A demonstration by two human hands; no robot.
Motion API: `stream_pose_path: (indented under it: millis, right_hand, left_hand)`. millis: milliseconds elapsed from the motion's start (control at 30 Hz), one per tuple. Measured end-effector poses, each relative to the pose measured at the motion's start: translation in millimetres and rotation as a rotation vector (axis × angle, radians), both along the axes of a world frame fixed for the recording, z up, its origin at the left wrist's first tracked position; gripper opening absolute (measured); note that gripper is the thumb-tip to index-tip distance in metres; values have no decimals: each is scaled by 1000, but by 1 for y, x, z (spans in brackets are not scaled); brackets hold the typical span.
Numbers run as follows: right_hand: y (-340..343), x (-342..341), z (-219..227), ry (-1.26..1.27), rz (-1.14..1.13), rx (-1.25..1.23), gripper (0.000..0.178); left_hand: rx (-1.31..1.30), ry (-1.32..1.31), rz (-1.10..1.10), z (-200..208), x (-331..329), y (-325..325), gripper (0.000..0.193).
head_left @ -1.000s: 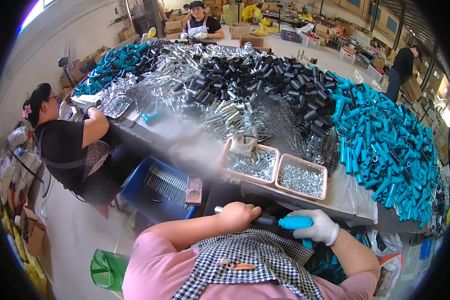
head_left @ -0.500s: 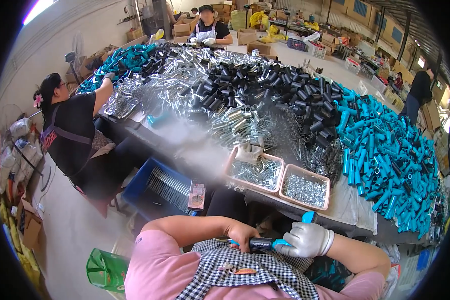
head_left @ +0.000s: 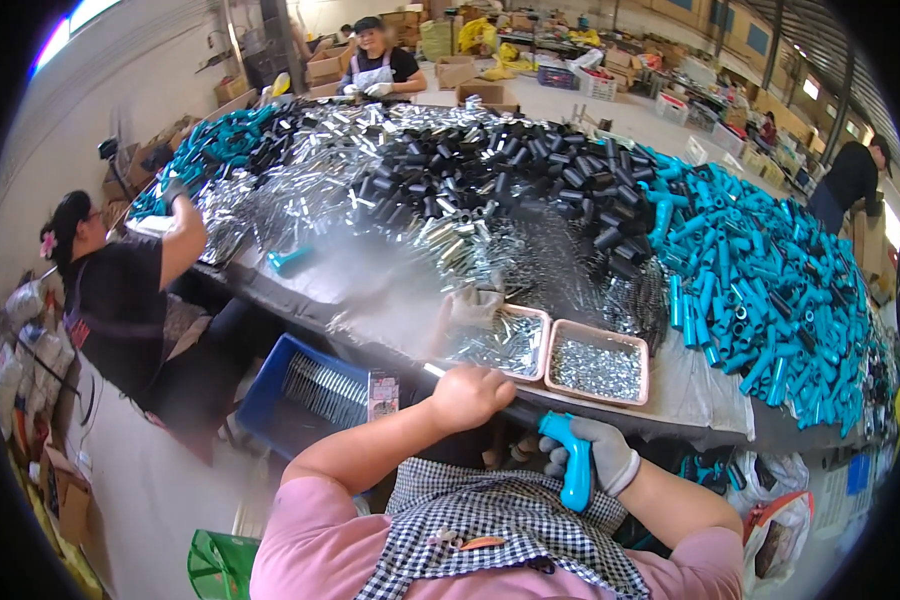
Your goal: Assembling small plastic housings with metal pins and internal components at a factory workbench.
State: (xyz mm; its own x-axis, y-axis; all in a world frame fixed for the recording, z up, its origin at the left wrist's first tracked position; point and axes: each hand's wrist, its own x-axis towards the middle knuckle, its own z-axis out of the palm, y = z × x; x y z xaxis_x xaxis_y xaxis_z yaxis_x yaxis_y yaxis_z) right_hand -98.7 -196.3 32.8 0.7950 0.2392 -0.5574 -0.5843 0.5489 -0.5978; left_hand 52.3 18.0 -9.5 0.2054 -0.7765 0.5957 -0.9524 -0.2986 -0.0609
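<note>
In my gloved right hand (head_left: 602, 455) is a teal, pistol-shaped plastic handle (head_left: 574, 470), held upright before my checked apron. My bare left hand (head_left: 473, 397) is closed at the table's near edge, in front of the parts trays. A short pale, shiny piece (head_left: 434, 369) shows beside its knuckles; whether the fingers hold it I cannot make out. Just beyond are a pink tray of small metal parts (head_left: 530, 374), with a pale glove or cloth (head_left: 473, 307) on its rim, and a second pink tray of small silvery parts (head_left: 598, 398).
Teal handles (head_left: 760, 270) are heaped at the right, black sleeves (head_left: 510, 165) and metal pieces (head_left: 460, 240) mid-table. One teal handle (head_left: 288, 260) lies apart at the left. A blue bin (head_left: 270, 385) stands below the edge. A co-worker (head_left: 120, 290) sits left; another (head_left: 382, 70) sits opposite.
My left hand has moved forward from my lap to the table edge, away from my right hand. The black sleeve between my hands is out of sight; the right hand still holds a teal handle.
</note>
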Motion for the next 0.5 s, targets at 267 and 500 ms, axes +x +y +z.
stream_pose_path:
  millis: [267,500]
  right_hand:
    - [8,-33,26,-480,-49,-738,67]
    - [-5,-35,34,-881,-354,-705,62]
  left_hand:
    - [146,569,156,-32,-24,6,31]
    - [397,692,-75,-28,-55,-15,30]
